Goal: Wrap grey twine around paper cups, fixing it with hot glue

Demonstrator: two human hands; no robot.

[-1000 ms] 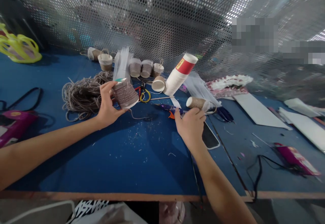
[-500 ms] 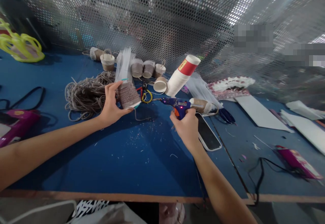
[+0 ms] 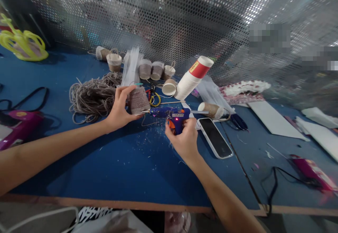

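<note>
A metal mesh wall closes off the back of the blue table, limiting reach that way. Toward the front edge, the tabletop carries only small scraps, so the forearms seem to have their easiest room there. A heap of yarn crowds the left hand on its outer side; a leaning stack of paper cups stands beyond the right hand, and a phone lies just beside that hand.

The right hand is closed around the handle of a blue glue gun. The left hand, thumb and fingers curved partly open, grips a wrapped cup above the table, between the yarn and the gun. The nozzle meets or nearly meets the cup's lower rim; contact cannot be told.

The cup's visible side looks fully wound, so the winding seems mostly done; what appears left is the loose cord end below it.
</note>
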